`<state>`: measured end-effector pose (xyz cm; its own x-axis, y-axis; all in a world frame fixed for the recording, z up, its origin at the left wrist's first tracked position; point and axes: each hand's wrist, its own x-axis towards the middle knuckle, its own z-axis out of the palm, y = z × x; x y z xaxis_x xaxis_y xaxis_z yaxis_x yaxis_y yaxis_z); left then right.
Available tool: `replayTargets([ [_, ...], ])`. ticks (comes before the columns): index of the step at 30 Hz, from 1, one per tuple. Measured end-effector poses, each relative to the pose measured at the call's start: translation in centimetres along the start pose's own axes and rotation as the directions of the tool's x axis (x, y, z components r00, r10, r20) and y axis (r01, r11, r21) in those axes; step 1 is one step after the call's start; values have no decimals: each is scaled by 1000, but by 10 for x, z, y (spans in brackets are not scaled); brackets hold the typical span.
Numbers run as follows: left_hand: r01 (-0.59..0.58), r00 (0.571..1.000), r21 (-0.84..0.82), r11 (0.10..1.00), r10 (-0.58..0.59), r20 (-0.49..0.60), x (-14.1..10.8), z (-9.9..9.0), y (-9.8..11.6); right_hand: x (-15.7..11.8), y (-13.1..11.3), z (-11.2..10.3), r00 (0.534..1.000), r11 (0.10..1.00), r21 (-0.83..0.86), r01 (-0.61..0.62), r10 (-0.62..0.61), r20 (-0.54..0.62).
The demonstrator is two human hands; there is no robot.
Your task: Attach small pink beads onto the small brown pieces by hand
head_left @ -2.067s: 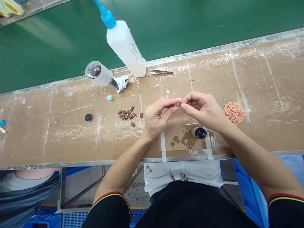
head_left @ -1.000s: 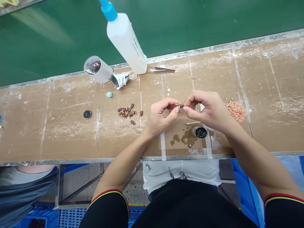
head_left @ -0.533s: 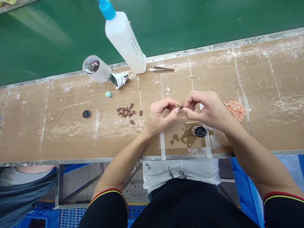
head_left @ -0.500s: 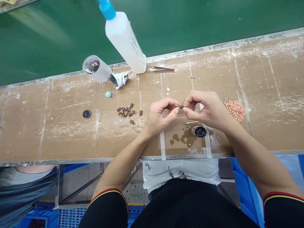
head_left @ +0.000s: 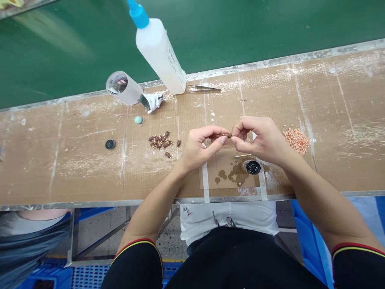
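Both hands raised over the table (head_left: 87,172), between its far and near edges, right of the table's visible middle. Left hand (head_left: 200,147): thumb and index finger pinching a small brown-and-gold piece (head_left: 227,135). Right hand (head_left: 263,138): thumb and fingertips gripping the right end of the same piece; its outline is partly hidden by the fingers. Fingertips of the two hands nearly meet.

Below the right hand, toward the near edge: small pot (head_left: 253,167) with glossy black contents; a thin white-tipped stick (head_left: 242,155) lies just beyond it. Dark stains (head_left: 234,176) left of the pot, between two pale tape strips running to the near edge.

Left of the left hand: pile of brown-and-gold bits (head_left: 160,141), with two loose bits (head_left: 178,143) just beside it, apart from each other. Further toward the left end: black disc (head_left: 110,144); pale green round object (head_left: 138,120) nearer the far edge.

Along the far edge: white bottle (head_left: 162,58) with blue nozzle, metal tweezers (head_left: 204,88) lying at its base, white cylinder (head_left: 129,92), crumpled white item (head_left: 152,102) beside the cylinder. Right of the right hand: heap of orange bits (head_left: 296,141).
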<state>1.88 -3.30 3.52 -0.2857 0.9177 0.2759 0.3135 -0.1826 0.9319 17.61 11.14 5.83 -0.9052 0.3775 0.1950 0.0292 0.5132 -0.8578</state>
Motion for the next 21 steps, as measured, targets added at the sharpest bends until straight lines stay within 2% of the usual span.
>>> replayTargets([
  [5,8,1000,8,1000,-8,12,1,-1,-1,0,0,0,1000,999,-26,-21,21,-5],
  [16,-7,999,53,999,9,-32,-1,6,0,-1,2,-1,1000,999,-26,-27,27,12],
  [21,27,999,-27,999,-28,-25,-1,7,-2,-2,2,-1,998,998,-8,-56,56,-13],
])
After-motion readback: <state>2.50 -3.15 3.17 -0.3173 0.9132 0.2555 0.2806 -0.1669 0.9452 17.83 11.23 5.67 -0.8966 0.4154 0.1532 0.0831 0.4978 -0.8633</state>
